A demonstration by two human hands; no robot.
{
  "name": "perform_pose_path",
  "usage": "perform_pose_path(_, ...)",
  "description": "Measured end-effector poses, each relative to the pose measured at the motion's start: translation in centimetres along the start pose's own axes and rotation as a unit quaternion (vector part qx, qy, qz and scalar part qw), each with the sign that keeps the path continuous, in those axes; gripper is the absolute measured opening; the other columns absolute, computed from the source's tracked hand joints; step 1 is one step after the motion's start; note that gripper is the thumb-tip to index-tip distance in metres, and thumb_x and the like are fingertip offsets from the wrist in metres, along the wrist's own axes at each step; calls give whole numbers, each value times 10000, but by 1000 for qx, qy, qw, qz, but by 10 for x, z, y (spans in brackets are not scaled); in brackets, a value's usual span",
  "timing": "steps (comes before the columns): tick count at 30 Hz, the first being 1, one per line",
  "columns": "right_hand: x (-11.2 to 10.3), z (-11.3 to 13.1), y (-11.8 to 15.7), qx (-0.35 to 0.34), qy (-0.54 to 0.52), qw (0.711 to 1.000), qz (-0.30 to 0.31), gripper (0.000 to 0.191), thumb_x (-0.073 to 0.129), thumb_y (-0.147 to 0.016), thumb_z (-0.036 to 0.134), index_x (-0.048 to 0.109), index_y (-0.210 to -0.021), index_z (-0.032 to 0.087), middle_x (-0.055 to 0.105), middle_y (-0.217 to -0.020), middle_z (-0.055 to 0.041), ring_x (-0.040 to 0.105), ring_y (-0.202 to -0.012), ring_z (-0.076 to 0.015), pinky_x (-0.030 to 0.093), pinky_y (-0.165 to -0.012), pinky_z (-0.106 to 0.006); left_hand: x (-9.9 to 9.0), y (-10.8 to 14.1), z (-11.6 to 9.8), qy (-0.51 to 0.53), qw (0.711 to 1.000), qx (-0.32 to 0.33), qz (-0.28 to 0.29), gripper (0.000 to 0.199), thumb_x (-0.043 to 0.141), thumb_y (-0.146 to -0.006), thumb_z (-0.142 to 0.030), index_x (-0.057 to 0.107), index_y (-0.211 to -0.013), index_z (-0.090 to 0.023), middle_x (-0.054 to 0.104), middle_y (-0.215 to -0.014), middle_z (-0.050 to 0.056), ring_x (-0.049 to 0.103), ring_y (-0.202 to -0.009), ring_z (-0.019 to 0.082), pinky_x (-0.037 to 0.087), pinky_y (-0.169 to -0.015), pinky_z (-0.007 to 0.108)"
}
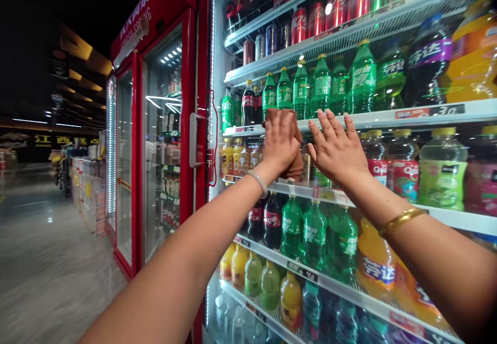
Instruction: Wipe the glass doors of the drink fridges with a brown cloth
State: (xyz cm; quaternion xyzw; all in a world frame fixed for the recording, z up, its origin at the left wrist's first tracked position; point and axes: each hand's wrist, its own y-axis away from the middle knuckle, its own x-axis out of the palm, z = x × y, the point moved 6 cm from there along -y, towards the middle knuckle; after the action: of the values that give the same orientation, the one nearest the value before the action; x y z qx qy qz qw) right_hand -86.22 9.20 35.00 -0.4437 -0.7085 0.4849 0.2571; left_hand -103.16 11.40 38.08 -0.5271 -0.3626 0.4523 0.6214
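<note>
Both arms reach forward to the glass door (326,199) of a lit drinks cooler. My left hand (280,144), with a pale bangle at the wrist, presses a folded brown cloth (295,165) flat against the glass; the cloth sticks out above and to the right of the fingers. Just to its right, my right hand (339,149) lies on the glass with its fingers spread and nothing in it. A gold bangle (402,221) circles the right wrist. Behind the glass, green bottles (321,86) and other drinks stand on shelves.
At the left of the door is a white handle (193,140) on a red frame. Another red cooler (163,137) stands further left. Stacked boxes (88,188) line the grey floor (50,261) beyond it.
</note>
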Motion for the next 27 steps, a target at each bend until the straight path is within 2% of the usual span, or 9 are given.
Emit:
perform_pose_path(3,-3,-1,3,3,0,1000,-1,612,360,-1035,364,344,-1608,150,220,-1722,-153,176,-1616,-312,108,-1317,-604,9,12,-23,-8,993,110,48,654,474,-924,-290,288,-1545,-203,314,-1678,143,177,-1616,245,85,-1344,513)
perform_pose_path(6,1,3,1,9,-2,1000,10,624,354,-1035,343,327,-1607,95,207,-1721,-180,159,-1617,-327,121,-1300,-652,9,14,-22,-6,987,143,77,663,470,-894,-252,304,-1534,-210,339,-1665,122,193,-1611,221,96,-1347,483)
perform_pose_path(9,17,11,-10,55,-7,998,-6,634,333,-1024,293,303,-1610,54,244,-1702,-215,160,-1614,-344,108,-1282,-694,6,13,-14,-1,991,121,63,661,456,-902,-238,300,-1543,-204,333,-1671,118,181,-1612,213,98,-1346,469)
perform_pose_path(12,39,28,-24,82,-26,996,-4,642,277,-1009,226,268,-1610,1,317,-1669,-231,196,-1607,-330,169,-1290,-649,3,16,-2,8,993,104,57,671,431,-912,-226,276,-1565,-200,335,-1672,114,163,-1616,200,105,-1343,464)
perform_pose_path(17,49,56,-26,65,-1,997,32,625,261,-1040,255,277,-1596,-30,183,-1702,-256,93,-1623,-343,149,-1296,-632,-8,18,36,34,984,152,85,656,463,-896,-220,329,-1538,-205,370,-1653,113,225,-1600,199,138,-1338,446)
perform_pose_path(20,44,60,-22,60,7,998,32,616,308,-1047,285,313,-1591,-5,154,-1706,-262,87,-1622,-358,139,-1295,-639,-10,14,52,45,998,45,28,634,449,-911,-208,329,-1534,-211,403,-1633,124,273,-1581,213,169,-1330,460)
perform_pose_path(23,44,60,-21,41,6,999,35,607,296,-1062,286,326,-1579,-29,183,-1695,-273,125,-1614,-369,124,-1307,-622,-4,17,49,41,996,-67,-53,633,430,-934,-215,300,-1553,-191,339,-1668,154,225,-1599,242,155,-1328,494)
perform_pose_path(25,46,62,-20,4,-2,999,42,593,250,-1070,257,307,-1586,-30,228,-1691,-245,143,-1618,-326,124,-1326,-574,0,19,40,38,998,-27,-40,643,447,-934,-226,305,-1561,-199,300,-1693,135,180,-1615,240,104,-1338,493)
perform_pose_path(27,48,64,-19,-29,-11,998,47,586,236,-1071,233,281,-1599,-16,260,-1692,-207,142,-1622,-275,123,-1340,-518,0,20,41,38,997,61,18,653,474,-920,-223,335,-1558,-228,317,-1693,92,171,-1621,220,85,-1344,478)
